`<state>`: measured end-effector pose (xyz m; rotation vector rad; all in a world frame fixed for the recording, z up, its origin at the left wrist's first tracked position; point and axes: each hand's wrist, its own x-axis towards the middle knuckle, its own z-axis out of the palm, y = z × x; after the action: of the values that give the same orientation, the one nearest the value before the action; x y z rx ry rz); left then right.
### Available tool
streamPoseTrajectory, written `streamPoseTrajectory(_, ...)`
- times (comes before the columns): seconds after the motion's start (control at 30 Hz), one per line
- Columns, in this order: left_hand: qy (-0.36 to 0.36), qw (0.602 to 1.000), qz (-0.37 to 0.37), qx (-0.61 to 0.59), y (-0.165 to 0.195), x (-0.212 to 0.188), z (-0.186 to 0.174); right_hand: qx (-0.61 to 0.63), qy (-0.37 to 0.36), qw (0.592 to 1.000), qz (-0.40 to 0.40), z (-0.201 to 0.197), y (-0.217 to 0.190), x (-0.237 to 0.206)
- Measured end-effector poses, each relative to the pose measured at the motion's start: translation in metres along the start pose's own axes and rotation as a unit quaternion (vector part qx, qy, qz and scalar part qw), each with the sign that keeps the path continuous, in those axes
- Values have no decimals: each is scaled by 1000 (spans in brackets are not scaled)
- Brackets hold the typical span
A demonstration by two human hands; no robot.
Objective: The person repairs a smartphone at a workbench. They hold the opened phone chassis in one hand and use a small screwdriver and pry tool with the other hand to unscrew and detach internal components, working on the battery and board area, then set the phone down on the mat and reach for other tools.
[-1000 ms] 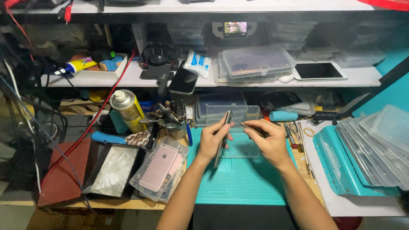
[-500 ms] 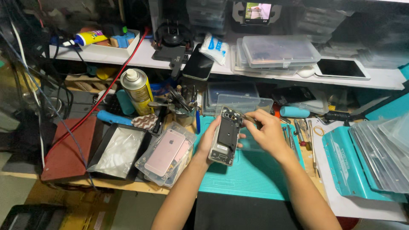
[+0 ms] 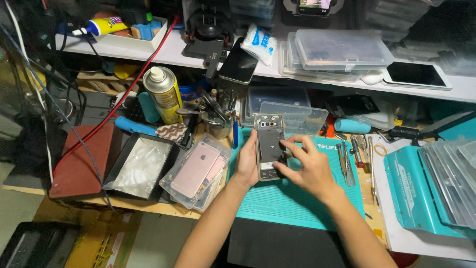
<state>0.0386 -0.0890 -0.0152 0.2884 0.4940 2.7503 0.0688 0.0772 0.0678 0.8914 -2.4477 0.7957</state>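
Holding opened phone (image 3: 269,147) upright over teal mat (image 3: 292,198) on desk: left hand (image 3: 246,161) gripping its edge, right hand (image 3: 303,166) fingers (image 3: 287,145) pressing inside. Inspection stage; next likely demands fine prying.

The left hand (image 3: 246,161) covers the left edge of the opened phone (image 3: 269,146), and the right hand (image 3: 303,166) hides its lower right corner, so neither grip shows fully. At twelve o'clock, a small screen (image 3: 313,5) is cut by the top edge. At four o'clock, stacked clear trays (image 3: 453,178) run off the right edge.
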Motion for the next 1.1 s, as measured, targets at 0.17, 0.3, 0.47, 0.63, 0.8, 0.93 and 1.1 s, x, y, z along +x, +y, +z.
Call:
streamPoseTrajectory(0.17,12,1000,-5,4,-9,4,-13,-133,25,987,-84,6,10,-7)
streamPoseTrajectory(0.3,27,999,-29,1,-14,4,-17,-172,67,972,-145,8,14,-7)
streamPoseTrajectory(0.47,36,999,-35,11,-10,4,-17,-176,91,970,-143,7,12,-8)
streamPoseTrajectory(0.63,56,998,-37,15,-5,0,-15,-183,103,966,-150,5,3,-5)
streamPoseTrajectory(0.8,14,999,-43,6,-4,-2,-10,-94,141,981,-95,-14,2,-4)
streamPoseTrajectory(0.93,-3,999,-8,43,1,-1,0,25,223,973,52,-32,20,-13)
streamPoseTrajectory(1.1,40,993,92,57,12,3,18,183,213,928,244,-44,81,-26)
